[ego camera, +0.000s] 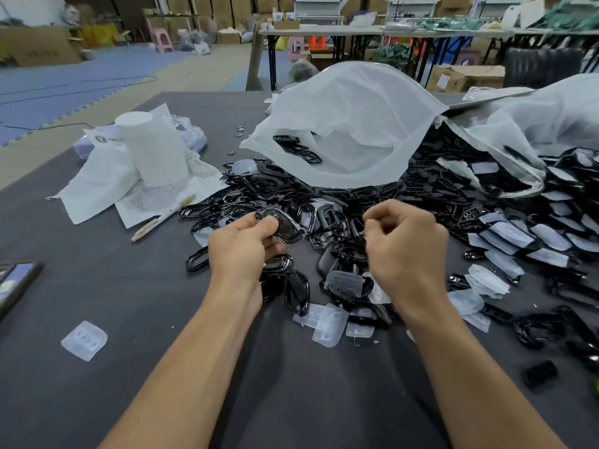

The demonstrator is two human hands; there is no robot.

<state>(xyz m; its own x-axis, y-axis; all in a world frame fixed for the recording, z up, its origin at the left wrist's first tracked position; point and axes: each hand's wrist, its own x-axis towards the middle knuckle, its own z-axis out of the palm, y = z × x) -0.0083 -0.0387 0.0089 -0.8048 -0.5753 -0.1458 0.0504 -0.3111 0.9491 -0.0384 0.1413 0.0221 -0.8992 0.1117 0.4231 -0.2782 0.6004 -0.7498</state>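
Slippage looks the likeliest trouble: the left hand grips a glossy black shell by its near-left edge only. It is held above the counter at the near edge of the pile of black parts, so a tug could drop it among lookalikes. The right hand, apart to the right, curls fingers towards thumb; whether it pinches anything I cannot tell. Writing on the gridded sheet at far left is too blurred to read.
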